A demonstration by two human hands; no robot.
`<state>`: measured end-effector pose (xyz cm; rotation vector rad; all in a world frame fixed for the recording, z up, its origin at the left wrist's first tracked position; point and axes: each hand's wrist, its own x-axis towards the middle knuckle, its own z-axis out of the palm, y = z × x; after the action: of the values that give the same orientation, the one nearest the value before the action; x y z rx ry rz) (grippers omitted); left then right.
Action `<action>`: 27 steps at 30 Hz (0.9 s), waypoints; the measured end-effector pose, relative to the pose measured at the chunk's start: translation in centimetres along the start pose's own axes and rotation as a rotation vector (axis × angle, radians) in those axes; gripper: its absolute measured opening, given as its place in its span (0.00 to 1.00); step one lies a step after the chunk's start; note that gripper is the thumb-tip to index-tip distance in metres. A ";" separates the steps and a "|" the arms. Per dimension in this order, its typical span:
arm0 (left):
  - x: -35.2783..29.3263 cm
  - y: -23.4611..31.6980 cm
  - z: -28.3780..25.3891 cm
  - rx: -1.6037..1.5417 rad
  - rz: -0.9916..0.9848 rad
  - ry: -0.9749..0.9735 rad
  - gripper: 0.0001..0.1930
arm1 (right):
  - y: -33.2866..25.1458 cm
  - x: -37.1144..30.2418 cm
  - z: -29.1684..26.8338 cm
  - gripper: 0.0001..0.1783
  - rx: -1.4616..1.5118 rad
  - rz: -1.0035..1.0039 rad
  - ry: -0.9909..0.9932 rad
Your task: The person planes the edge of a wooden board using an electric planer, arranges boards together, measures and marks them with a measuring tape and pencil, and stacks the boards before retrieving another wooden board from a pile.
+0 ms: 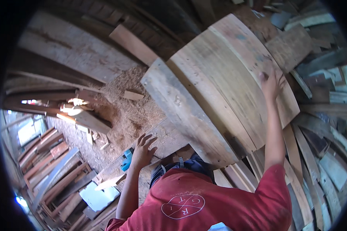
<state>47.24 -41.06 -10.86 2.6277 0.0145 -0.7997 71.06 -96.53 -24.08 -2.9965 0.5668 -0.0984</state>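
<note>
My right hand [273, 85] lies on the far right board of a wide wooden panel [223, 65], thumb and fingers apart. Several planks side by side make up this panel, with darker stains on the rightmost one. A separate grey-brown plank [185, 111] stands along the panel's left side, with a dark gap between them. To the left, my left hand [143, 153] hovers near the workbench edge, its fingers spread and nothing in them. Right beside it is a teal tool [126, 159], partly hidden by the hand and wrist, so its kind is unclear.
Wood shavings [131, 111] are heaped left of the plank, with a small wood block [133, 95] on them. Long boards [73, 46] lie at the far left. Stacked frames and offcuts [58, 173] fill the lower left. More timber strips [324, 161] crowd the right.
</note>
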 end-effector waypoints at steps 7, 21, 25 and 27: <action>-4.5 -0.8 1.2 -0.105 0.014 0.068 0.23 | -15.9 -23.9 -4.7 0.42 0.243 -0.590 -0.248; -14.4 -8.0 5.0 -0.275 0.252 0.301 0.20 | -21.6 -29.4 -6.6 0.36 0.394 -0.410 -0.229; -20.2 -12.0 6.1 -0.359 0.196 0.359 0.22 | -24.5 -32.8 -6.8 0.26 0.354 -0.472 -0.342; -23.5 -14.1 7.2 -0.386 0.188 0.427 0.21 | -25.2 -34.1 -8.9 0.20 0.436 -0.418 -0.455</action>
<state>21.99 -28.35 -8.81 2.3343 0.0349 -0.1421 47.75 -61.31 -14.31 -2.5329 -0.1191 0.3726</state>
